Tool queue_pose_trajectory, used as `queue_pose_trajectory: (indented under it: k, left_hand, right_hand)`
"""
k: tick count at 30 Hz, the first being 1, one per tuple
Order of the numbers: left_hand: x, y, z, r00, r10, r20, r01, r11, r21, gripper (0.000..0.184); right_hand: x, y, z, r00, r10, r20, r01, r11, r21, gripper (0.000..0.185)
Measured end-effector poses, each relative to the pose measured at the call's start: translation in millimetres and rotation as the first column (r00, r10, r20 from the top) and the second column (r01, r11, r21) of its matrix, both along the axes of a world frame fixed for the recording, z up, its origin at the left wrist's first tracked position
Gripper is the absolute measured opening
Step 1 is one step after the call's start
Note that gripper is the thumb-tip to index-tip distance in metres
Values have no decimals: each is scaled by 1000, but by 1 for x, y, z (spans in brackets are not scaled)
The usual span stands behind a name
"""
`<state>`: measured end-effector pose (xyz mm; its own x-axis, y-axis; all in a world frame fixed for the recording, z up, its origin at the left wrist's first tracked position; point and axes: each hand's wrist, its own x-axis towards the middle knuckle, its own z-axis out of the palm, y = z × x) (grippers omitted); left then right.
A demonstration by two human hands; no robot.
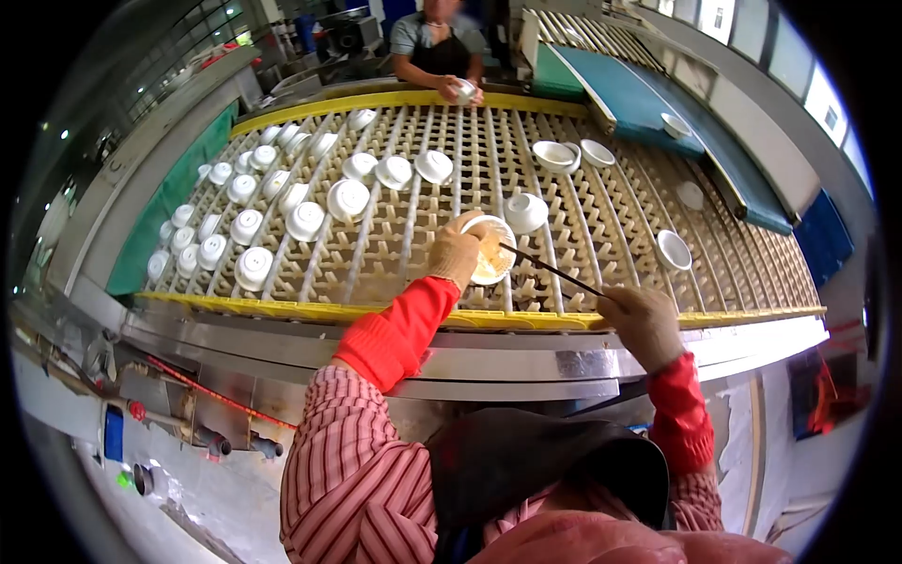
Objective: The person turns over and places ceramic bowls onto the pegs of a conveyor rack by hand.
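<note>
My left hand (456, 252), in a beige work glove, is closed on the rim of a white bowl (492, 271). The bowl is tilted so its inside faces me, and a yellow-orange patch shows within. A thin dark stick (559, 273) runs from my gloved right hand (645, 324) to the bowl, its far tip at the bowl's inside. The right fingers are wrapped round the near end of the stick. Just beyond the held bowl, another white bowl (525, 213) rests on the pegged conveyor (404, 249).
Many white bowls (349, 199) lie upside down on the conveyor's left half. A few upright bowls (674, 250) sit on the right. Yellow rails (310, 310) edge the conveyor. A green belt (648, 108) slopes down at upper right. Across stands a co-worker (437, 47) holding a bowl (463, 91).
</note>
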<state>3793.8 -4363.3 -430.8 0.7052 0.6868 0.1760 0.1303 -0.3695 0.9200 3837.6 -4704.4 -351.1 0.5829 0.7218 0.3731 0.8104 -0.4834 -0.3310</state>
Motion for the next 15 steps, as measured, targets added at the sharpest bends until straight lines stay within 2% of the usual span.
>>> queue_pose_trajectory:
  k: [2, 5, 6, 7, 8, 9, 11, 13, 14, 15]
  left_hand:
    - [5, -2, 0, 999, 10, 30, -7, 994, -106, 32]
    - [11, 3, -4, 1000, 12, 24, -11, 999, -37, 29]
    - [10, 0, 2, 1000, 10, 18, -7, 991, -131, 31]
    - [14, 3, 3, 997, 76, 1, -76, 997, 11, 33]
    - [18, -2, 0, 990, 136, -30, -130, 980, 149, 35]
    - [16, -3, 5, 994, 104, -25, -97, 977, 192, 36]
    - [10, -8, 15, 988, 153, 18, -152, 954, 259, 33]
    - [7, -5, 28, 980, 196, 40, -200, 957, 208, 25]
    - [8, 5, 23, 972, 210, 103, -229, 944, 239, 23]
    - [9, 14, 20, 961, 222, 166, -261, 927, 268, 20]
  right_hand:
    - [25, 36, -17, 990, 40, 138, -24, 993, -117, 24]
    - [48, 81, -25, 969, 40, 243, 46, 940, -337, 35]
    - [53, 94, -24, 962, 42, 268, 66, 921, -383, 38]
    - [68, 121, -30, 965, 61, 255, 58, 898, -435, 38]
    - [70, 134, -32, 964, 90, 248, 15, 920, -391, 40]
    - [73, 148, -33, 976, 115, 182, -36, 919, -392, 39]
    - [62, 181, -22, 994, 109, 0, -98, 893, -438, 39]
    - [61, 202, -27, 937, 35, -349, -162, 925, -343, 33]
    - [45, 208, -12, 838, -37, -545, -152, 943, -296, 31]
    - [50, 211, -21, 873, 37, -486, -194, 942, -275, 31]
